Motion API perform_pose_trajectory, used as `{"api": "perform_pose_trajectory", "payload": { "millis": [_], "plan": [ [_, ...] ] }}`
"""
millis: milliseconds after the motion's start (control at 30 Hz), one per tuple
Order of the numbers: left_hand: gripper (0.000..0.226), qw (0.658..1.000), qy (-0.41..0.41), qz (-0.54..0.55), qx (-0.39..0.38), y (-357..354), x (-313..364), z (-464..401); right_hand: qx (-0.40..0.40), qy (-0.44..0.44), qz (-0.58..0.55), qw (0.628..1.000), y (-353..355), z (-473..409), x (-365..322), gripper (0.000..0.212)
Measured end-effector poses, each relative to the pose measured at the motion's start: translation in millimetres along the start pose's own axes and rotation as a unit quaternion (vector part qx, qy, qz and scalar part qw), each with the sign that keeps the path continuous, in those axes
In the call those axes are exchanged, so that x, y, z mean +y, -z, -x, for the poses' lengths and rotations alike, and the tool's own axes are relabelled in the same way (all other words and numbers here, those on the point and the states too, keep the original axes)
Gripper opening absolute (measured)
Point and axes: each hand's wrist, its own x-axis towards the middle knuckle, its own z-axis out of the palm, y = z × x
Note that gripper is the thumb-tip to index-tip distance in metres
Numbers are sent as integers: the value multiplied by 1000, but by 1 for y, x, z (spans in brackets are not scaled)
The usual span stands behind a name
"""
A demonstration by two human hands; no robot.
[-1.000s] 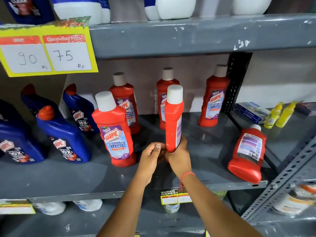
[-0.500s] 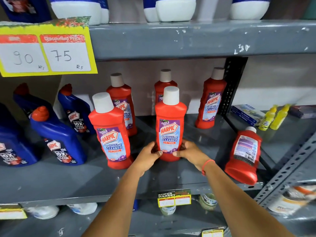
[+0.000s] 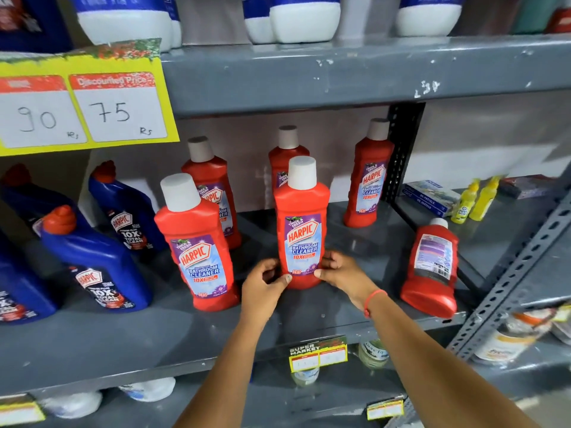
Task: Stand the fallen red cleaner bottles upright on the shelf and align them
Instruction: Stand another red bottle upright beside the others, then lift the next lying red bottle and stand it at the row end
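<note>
A red cleaner bottle [image 3: 301, 223] with a white cap stands upright mid-shelf, label facing me. My left hand [image 3: 262, 285] grips its base from the left and my right hand [image 3: 343, 273] from the right. Another upright red bottle [image 3: 197, 245] stands to its left at the front. Three more red bottles stand at the back: back left bottle [image 3: 213, 186], back middle bottle [image 3: 285, 156], back right bottle [image 3: 369, 177]. One red bottle [image 3: 432, 267] lies fallen at the right end of the grey shelf [image 3: 154, 335], back label up.
Blue cleaner bottles [image 3: 95, 261] fill the shelf's left side. A black upright post [image 3: 401, 149] bounds the right end. Beyond it lie small yellow bottles [image 3: 475, 199] and a blue box [image 3: 429, 196]. A yellow price card [image 3: 83, 103] hangs from the upper shelf.
The bottle in my hands was turned from side-on to label-forward and set down on the shelf. Both hands now hold its base.
</note>
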Motion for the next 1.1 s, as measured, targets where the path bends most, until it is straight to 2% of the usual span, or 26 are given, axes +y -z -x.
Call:
{"api": "perform_pose_trajectory", "payload": {
  "millis": [67, 133, 200, 300, 400, 500, 567, 700, 800, 933, 1100],
  "plan": [
    [11, 992, -37, -1, 120, -2, 3, 14, 40, -2, -10, 999, 4, 3, -3, 35],
    [18, 984, -89, -18, 151, -16, 12, 33, 105, 5, -21, 994, 15, 6, -6, 34],
    [20, 988, -129, -11, 90, -42, 23, 49, 192, 55, -17, 980, 31, 14, -9, 33],
    [14, 989, -134, -33, -45, -87, 42, 58, 383, 140, 79, 910, 65, 31, -14, 34],
    [11, 992, -68, -16, -109, -131, 60, 47, 488, 97, 129, 858, 107, 46, -15, 33],
    [18, 986, 19, -6, -166, -168, 70, 29, 464, -24, 127, 876, 137, 54, -8, 27],
    [14, 977, 56, -3, -204, -185, 78, 20, 420, -64, 117, 897, 145, 54, -5, 31],
    [13, 955, 109, -72, -267, -200, 89, 9, 338, -142, 55, 929, 149, 53, 0, 34],
    [8, 952, 152, -53, -262, -206, 89, 6, 295, -166, 11, 941, 154, 53, 6, 34],
    [24, 953, 198, 7, -231, -209, 85, 6, 254, -169, -58, 951, 159, 53, 6, 35],
    [33, 955, 213, 69, -193, -206, 77, 13, 268, -143, -178, 936, 156, 51, 10, 33]
  ]
}}
